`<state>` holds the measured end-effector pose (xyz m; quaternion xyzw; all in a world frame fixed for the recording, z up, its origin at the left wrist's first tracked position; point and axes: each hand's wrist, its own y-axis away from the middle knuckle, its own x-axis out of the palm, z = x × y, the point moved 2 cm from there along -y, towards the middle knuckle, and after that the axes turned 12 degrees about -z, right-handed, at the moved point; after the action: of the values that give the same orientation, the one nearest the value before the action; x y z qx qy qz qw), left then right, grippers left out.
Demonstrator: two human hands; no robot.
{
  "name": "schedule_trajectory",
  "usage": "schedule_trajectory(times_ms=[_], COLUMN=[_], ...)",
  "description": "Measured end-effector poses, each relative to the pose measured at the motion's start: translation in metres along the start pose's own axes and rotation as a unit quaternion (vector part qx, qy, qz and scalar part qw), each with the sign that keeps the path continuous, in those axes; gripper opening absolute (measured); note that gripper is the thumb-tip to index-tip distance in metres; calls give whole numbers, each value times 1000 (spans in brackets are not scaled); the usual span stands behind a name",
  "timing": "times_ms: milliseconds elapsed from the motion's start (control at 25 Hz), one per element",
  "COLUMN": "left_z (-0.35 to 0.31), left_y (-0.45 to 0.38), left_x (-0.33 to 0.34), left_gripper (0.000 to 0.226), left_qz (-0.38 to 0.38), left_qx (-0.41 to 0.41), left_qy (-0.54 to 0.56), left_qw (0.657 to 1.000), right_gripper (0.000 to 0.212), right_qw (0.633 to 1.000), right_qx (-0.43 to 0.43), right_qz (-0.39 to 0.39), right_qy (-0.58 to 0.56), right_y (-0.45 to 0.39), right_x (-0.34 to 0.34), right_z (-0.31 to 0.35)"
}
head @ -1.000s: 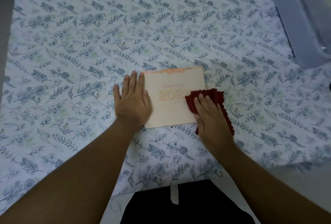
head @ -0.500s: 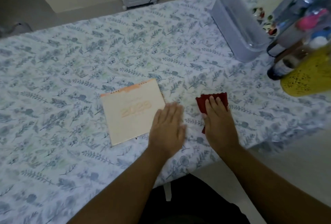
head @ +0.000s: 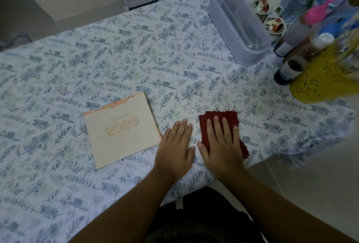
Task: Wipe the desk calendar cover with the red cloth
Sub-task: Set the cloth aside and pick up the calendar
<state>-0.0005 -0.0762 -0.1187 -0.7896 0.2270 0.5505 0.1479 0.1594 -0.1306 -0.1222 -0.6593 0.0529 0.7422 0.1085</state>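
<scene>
The cream desk calendar (head: 121, 129), its cover marked 2023, lies flat on the floral tablecloth (head: 97, 58), left of both hands. My left hand (head: 176, 148) rests flat on the cloth just right of the calendar's lower right corner, fingers together, holding nothing. The red cloth (head: 215, 118) lies flat on the table to the right of that. My right hand (head: 221, 145) presses flat on top of the red cloth, fingers spread and extended, covering most of it. Neither the cloth nor my right hand touches the calendar.
A long grey lidded plastic box (head: 236, 23) stands at the back right. Bottles (head: 289, 68), a yellow perforated holder (head: 322, 79) and small painted bowls (head: 274, 25) crowd the right edge. The table's front edge runs just below my hands.
Both hands and the red cloth have left the calendar and shifted to its right onto the tablecloth. The view has swung right; over the last half second little changed.
</scene>
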Motion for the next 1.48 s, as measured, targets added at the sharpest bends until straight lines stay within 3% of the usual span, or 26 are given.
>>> schedule_trajectory(times_ms=[240, 520, 640, 760, 880, 1040, 1240, 1480], left_z=[33, 110, 139, 162, 172, 179, 195, 195], left_y=[13, 47, 56, 49, 39, 36, 39, 25], left_x=[-35, -78, -95, -106, -109, -113, -117, -141], left_gripper=[67, 75, 73, 62, 61, 55, 54, 26], left_qz=[-72, -108, -126, -156, -167, -172, -173, -239], left_qx=[-120, -306, -407, -498, -531, -557, -547, -525], left_qy=[7, -14, 23, 122, 195, 246, 308, 398], left_qw=[990, 946, 904, 844, 808, 774, 759, 713], right_gripper=[71, 73, 64, 50, 42, 28, 31, 22], right_qw=[995, 987, 991, 983, 944, 893, 855, 824], right_qx=[-98, -152, -98, 10, 133, 250, 288, 294], right_qz=[3, 25, 83, 124, 137, 120, 122, 97], right_qy=[-30, -43, -29, -133, -270, -354, -413, -474], right_y=[-33, -79, -90, -98, -102, -107, -113, -130], right_x=[-7, -15, -16, -14, -7, -11, -10, -23], right_z=[32, 121, 148, 165, 174, 180, 176, 182])
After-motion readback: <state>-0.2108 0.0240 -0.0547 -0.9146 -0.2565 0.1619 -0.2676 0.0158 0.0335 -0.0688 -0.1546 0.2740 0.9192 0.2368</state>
